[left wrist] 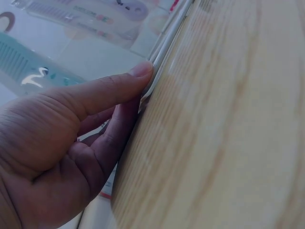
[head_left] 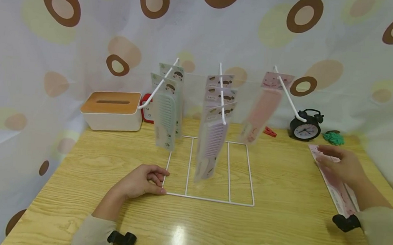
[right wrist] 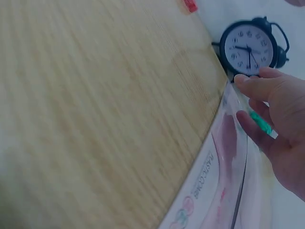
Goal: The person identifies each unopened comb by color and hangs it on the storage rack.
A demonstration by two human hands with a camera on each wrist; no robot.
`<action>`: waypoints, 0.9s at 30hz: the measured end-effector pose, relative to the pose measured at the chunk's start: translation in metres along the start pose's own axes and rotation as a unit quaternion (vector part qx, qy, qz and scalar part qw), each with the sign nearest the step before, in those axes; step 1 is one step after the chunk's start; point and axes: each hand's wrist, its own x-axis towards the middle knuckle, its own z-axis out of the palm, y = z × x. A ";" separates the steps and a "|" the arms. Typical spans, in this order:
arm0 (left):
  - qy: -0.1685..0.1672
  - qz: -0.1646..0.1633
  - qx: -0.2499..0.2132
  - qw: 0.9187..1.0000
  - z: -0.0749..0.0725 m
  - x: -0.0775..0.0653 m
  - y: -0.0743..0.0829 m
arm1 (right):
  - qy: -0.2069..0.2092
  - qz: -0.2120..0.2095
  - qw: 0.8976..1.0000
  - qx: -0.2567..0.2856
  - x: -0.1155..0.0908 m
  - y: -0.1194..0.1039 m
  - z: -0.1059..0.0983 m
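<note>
My left hand (head_left: 145, 182) pinches the front left corner of a white wire display rack (head_left: 207, 199), thumb on the front bar in the left wrist view. Packaged combs hang from its three prongs: green combs (head_left: 166, 114) at left, several purple combs (head_left: 214, 139) in the middle, and a pink comb (head_left: 264, 106) at right. Over at the right of the table, my right hand (head_left: 343, 166) is above pink packaged combs (head_left: 333, 187) lying side by side. In the right wrist view, a gap shows between thumb and fingers, close over the packs' far end.
A black alarm clock (head_left: 305, 130) stands at the back right, beside a green crumpled item (head_left: 334, 138). Left of the clock lies a red clip (head_left: 270, 132). At the back left are a white tissue box (head_left: 113, 121) with a wooden lid and a red-edged object (head_left: 146, 114).
</note>
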 end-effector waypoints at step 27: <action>0.000 0.001 0.012 1.000 -0.001 0.000 0.001 | -0.127 -0.091 0.984 -0.083 0.030 -0.016 0.010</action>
